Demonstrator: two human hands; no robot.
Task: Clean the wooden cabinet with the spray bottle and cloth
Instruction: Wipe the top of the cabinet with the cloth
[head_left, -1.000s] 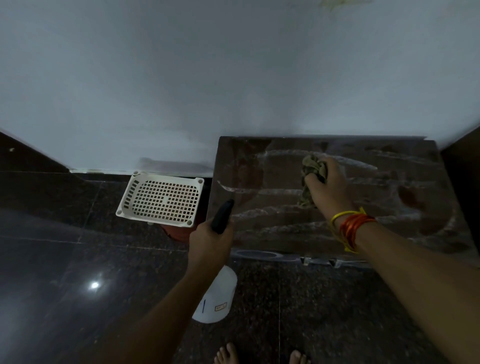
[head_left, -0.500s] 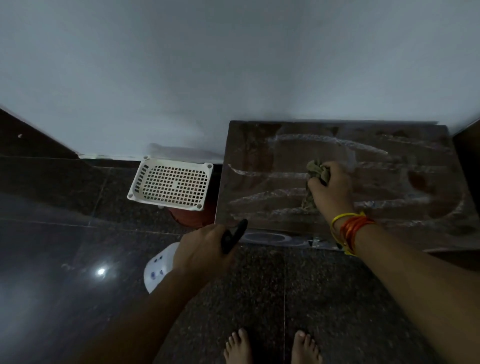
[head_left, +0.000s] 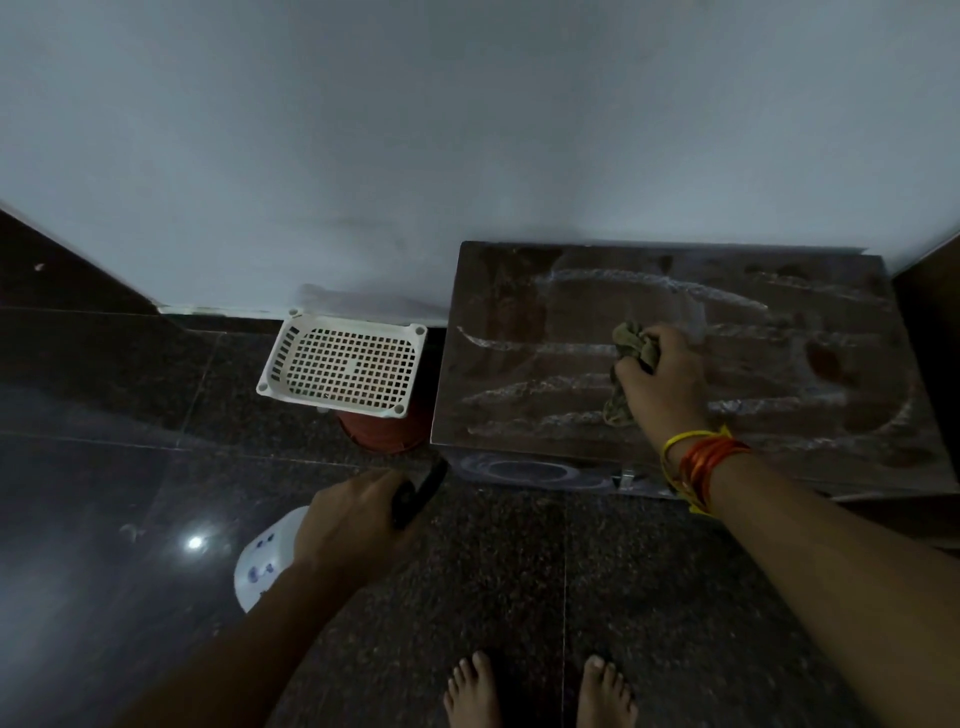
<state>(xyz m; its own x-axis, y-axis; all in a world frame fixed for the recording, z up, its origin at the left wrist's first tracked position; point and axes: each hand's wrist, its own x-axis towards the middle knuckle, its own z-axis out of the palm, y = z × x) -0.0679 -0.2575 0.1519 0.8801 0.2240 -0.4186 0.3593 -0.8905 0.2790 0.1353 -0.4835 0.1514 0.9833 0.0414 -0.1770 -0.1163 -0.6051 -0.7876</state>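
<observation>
**Wiping a wet cabinet top, bottle held aside**

At left, above the dark floor (head_left: 130, 467), the left hand (head_left: 348, 525) is curled round the black trigger head of a white spray bottle (head_left: 260, 561), which hangs low. The bottle looks light and rigid, best held at its neck. Further right, a white basket (head_left: 343, 364) sits on a red pot (head_left: 384, 434). Right again stands the wooden cabinet (head_left: 519, 291), its top streaked with spray. There the right hand (head_left: 665, 384) clutches a bunched cloth (head_left: 628, 343), soft and limp, pressing it on the wet top.
</observation>
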